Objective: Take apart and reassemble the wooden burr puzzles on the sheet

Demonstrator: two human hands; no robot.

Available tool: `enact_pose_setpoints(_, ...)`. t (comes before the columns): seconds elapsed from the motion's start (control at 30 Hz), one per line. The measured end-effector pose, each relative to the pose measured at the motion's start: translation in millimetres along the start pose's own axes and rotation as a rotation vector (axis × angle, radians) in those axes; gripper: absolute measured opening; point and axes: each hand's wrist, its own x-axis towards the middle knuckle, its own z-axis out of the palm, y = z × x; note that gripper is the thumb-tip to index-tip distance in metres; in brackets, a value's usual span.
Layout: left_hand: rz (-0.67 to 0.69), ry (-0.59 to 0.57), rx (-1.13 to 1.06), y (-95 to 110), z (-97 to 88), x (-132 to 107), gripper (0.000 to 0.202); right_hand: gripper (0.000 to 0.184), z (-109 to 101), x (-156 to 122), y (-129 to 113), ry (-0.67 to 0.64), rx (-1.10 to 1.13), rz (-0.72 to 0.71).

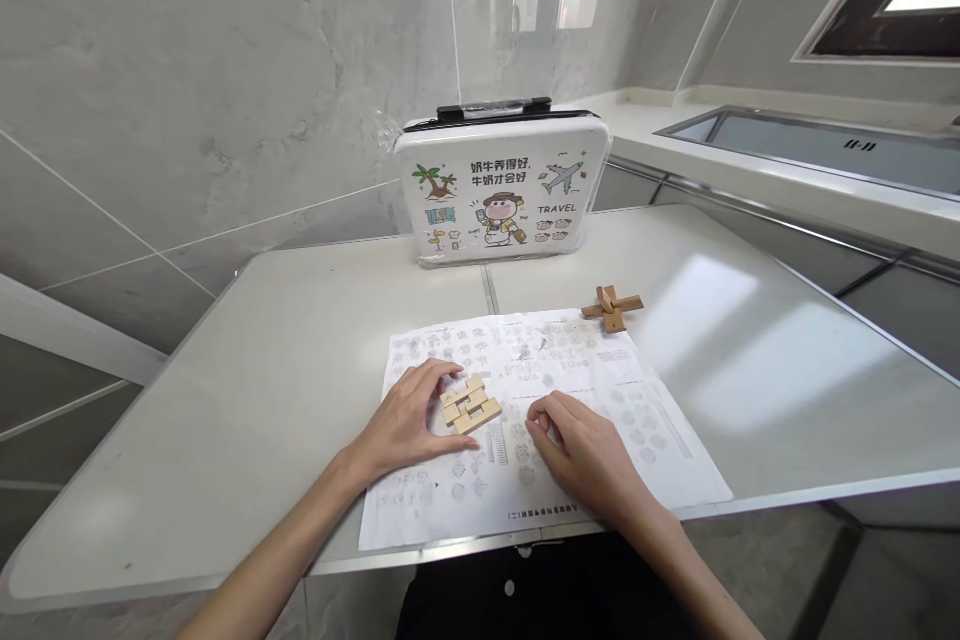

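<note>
A pale wooden puzzle of notched interlocking bars (pixel 469 403) lies flat on a printed instruction sheet (pixel 615 420). My left hand (pixel 409 418) rests on the sheet beside the puzzle, its fingers curved against the puzzle's left side and top. My right hand (pixel 581 445) lies a little to the right of the puzzle, fingers curled down onto the paper, apart from the wood. A second, darker wooden cross puzzle (pixel 612 306) sits assembled at the sheet's far right corner, out of both hands' touch.
A white case with cartoon prints and a black handle (pixel 502 185) stands against the tiled wall at the back of the white table (pixel 262 400). A counter with a sunken metal sink (pixel 825 145) runs along the right.
</note>
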Motion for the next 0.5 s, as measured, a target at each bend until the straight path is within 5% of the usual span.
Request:
enact_pose_setpoints(0.2,-0.001,-0.085,-0.045,-2,-12.1,-5,0.065,0.014,8,-6,-17,0.038,0.07,0.075)
enact_pose_setpoints(0.5,-0.015,-0.165,-0.206,-2,-14.0,-10,0.062,0.07,38,-7,-44,0.122,0.15,0.084)
